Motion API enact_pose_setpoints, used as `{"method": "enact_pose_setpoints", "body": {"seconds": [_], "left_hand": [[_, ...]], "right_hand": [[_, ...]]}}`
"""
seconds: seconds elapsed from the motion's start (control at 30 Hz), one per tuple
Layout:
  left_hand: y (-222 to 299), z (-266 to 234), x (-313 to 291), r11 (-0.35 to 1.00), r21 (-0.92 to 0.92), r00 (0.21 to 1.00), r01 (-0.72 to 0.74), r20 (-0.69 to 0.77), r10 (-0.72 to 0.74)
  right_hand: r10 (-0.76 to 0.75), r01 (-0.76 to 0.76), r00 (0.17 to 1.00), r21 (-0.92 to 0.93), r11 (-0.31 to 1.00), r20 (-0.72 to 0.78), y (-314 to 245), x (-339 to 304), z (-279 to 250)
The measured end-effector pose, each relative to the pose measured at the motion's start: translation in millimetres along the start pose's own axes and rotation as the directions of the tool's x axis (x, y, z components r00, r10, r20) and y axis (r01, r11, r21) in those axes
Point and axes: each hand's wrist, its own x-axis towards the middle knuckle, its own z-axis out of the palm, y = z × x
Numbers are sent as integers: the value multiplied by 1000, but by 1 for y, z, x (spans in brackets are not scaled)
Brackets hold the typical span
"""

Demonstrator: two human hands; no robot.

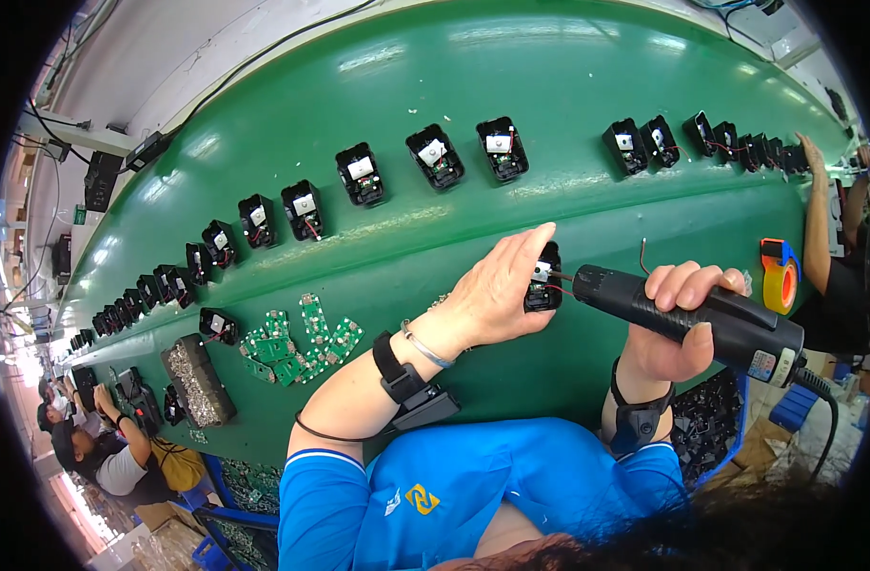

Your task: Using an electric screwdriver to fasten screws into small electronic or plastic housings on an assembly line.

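Observation:
My left hand (502, 285) is wrapped round the side of a small black plastic housing (547, 297), steadying it on the green bench, with fingers along its far side and thumb near its front. Inside the housing show a pale plate and a red wire. In my right hand (681, 314) is a black corded electric screwdriver (625, 287), held nearly level. Its bit points left into the open housing; whether it touches a screw I cannot tell. The cord (816, 385) drops from the tool's rear at the right.
A long row of similar black housings (360, 174) curves along the green bench (511, 86). Left of me lie several green circuit boards (311, 347) and a dark tray of small metal parts (195, 381). Tape rolls (780, 281) lie at right. Co-workers (121, 457) sit at both ends.

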Motion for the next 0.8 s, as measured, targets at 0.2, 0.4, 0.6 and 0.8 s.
{"method": "enact_pose_setpoints", "body": {"seconds": [0.2,0.4,0.6,0.8], "left_hand": [[1,3,2,999,17,999,-39,-17,40],[0,8,3,996,32,995,-87,-41,88],[1,9,5,993,52,993,-107,-42,110],[6,10,9,992,59,993,-113,-34,115]], "right_hand": [[29,-29,1000,-28,999,-7,5,-2,-1],[38,-40,998,-47,998,-40,4,-2,-3],[29,-28,999,-54,998,21,6,-2,-3],[22,-20,999,-74,997,27,3,-1,-3]]}}
